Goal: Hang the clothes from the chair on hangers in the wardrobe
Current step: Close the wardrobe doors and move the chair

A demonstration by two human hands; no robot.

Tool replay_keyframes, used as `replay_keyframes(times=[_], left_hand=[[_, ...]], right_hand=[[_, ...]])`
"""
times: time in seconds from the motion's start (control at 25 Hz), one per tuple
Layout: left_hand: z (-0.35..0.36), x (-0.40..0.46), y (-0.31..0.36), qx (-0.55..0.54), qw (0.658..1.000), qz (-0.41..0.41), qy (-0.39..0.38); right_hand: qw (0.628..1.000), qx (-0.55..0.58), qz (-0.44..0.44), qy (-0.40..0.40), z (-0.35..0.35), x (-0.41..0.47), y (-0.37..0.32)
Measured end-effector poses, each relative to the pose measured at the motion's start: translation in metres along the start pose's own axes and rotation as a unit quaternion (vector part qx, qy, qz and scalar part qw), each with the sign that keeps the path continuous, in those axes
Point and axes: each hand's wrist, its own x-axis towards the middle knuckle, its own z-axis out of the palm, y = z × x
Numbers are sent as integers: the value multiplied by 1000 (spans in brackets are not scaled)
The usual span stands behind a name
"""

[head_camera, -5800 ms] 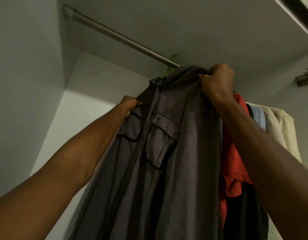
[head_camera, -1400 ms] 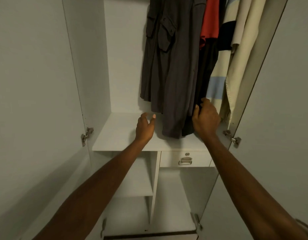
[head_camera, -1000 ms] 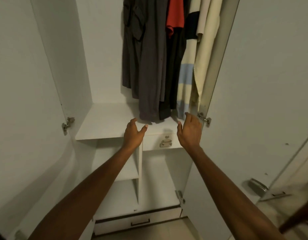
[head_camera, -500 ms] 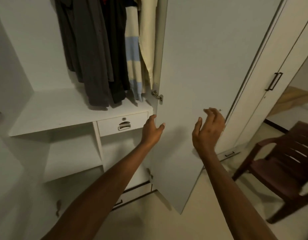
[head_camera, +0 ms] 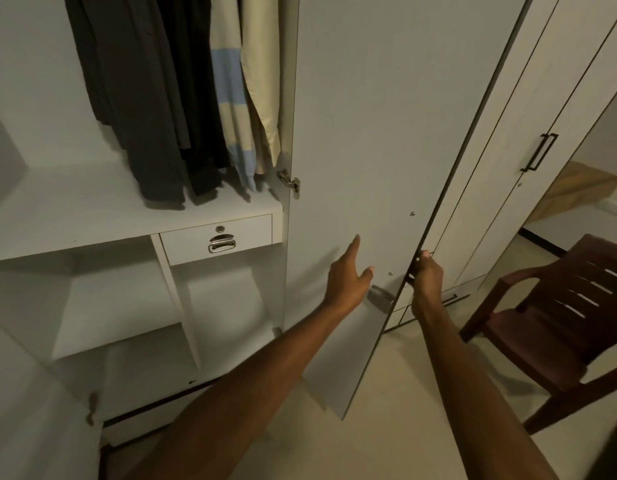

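Observation:
Inside the open white wardrobe hang a grey shirt [head_camera: 140,98], a black garment [head_camera: 196,98], a cream and blue striped top [head_camera: 229,81] and a cream shirt [head_camera: 262,74]. The right wardrobe door [head_camera: 369,116] stands open. My right hand [head_camera: 426,275] grips the door's outer edge near its handle. My left hand [head_camera: 348,275] hovers open in front of the door's inner face, fingers spread. A dark brown slatted chair [head_camera: 560,317] stands on the right with no clothes on its visible seat.
A white shelf [head_camera: 75,216] lies under the clothes, with a small drawer [head_camera: 217,239] with a metal pull below it and open compartments [head_camera: 127,299] further down. More closed wardrobe doors [head_camera: 529,133] stand behind the open one. Cream floor [head_camera: 386,427] spreads below.
My view swung right from the hanging clothes to the door. My right hand moved to the door's edge and closed on it. My left hand came off the shelf area toward the door.

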Motion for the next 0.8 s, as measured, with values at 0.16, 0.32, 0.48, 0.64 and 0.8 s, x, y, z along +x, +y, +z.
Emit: replay_keyframes(times=[0.16,0.32,0.48,0.64,0.8], left_hand=[[10,-3,0,6,1000,9,9],[10,-15,-2,-12,997,62,33],[1,-46,-6,-65,993,77,58],[-25,-80,-20,-121,981,65,140],[-68,-112,-40,-141,969,55,194]], right_hand=[[996,-9,55,-68,-6,8,14],[994,-23,11,-108,-8,-9,11],[988,-19,-51,-141,2,-41,10],[976,-29,-99,-190,22,-79,15],[968,-32,-110,-225,66,-121,18]])
